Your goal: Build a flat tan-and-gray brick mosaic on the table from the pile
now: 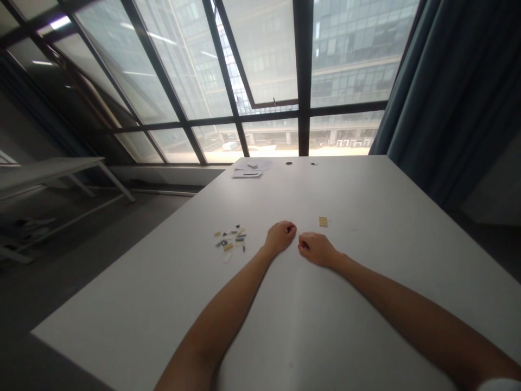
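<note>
My left hand (280,234) rests on the white table (345,187), its fingers curled into a loose fist with nothing visible in it. Close beside it, slightly nearer to me, my right hand (317,248) lies curled the same way, also with nothing visible inside. A narrow gap separates the two hands. Left of my left hand is a scattered group of small building-block pieces (228,247) in tan, grey, black and pale colours. Beyond my right hand sits a flat, square tan plate (323,221), touched by neither hand.
Papers (247,174) lie at the table's far left corner. Two dark round spots, one a disc (288,163), are near the far edge. Large windows (264,54) stand behind the table, with a blue curtain (451,108) at right. Another white table (49,171) stands at left.
</note>
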The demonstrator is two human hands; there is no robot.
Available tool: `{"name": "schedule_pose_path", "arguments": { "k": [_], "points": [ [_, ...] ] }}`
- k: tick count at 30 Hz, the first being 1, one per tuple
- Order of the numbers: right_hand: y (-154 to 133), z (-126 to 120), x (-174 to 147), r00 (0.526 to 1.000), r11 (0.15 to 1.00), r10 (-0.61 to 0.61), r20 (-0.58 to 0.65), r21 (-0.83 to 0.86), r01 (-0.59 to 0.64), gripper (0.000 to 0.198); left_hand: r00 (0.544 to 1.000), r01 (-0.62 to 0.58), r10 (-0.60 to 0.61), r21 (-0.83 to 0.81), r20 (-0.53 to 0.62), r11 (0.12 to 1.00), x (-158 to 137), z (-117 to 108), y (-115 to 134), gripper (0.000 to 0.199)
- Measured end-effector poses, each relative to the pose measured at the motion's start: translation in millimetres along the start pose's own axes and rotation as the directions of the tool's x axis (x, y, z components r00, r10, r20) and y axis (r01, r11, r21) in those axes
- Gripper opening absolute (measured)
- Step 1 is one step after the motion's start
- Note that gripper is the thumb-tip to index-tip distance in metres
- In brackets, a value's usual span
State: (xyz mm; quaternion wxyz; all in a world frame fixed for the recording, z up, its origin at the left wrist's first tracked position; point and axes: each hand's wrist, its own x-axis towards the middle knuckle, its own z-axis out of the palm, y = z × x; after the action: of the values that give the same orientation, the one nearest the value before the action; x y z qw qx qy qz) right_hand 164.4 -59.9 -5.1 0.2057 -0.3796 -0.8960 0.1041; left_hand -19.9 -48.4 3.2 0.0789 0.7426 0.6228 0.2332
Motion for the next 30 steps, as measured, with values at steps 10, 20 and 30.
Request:
{"name": "schedule_pose_path", "arguments": {
  "k": [10,20,30],
  "points": [
    [0.1,0.3,-1.0,1.0,1.0,0.024,0.001,0.014,-0.025,0.012,1.0,-0.014,0.014,-0.01,-0.011,1.0,0.0,1.9,-1.6,0.027],
    [1.5,1.5,-1.4,1.0,1.0,0.018,-0.012,0.017,-0.018,0.013,1.0,-0.02,0.02,-0.007,-0.014,1.0,0.1,2.9,-1.5,0.027],
    [1.8,1.2,-1.6,1.0,0.999,0.03,-0.005,0.02,-0.03,0.012,1.0,-0.015,0.015,0.005,-0.013,1.0,0.3,3.5,-0.6,0.027]
  ]
}}
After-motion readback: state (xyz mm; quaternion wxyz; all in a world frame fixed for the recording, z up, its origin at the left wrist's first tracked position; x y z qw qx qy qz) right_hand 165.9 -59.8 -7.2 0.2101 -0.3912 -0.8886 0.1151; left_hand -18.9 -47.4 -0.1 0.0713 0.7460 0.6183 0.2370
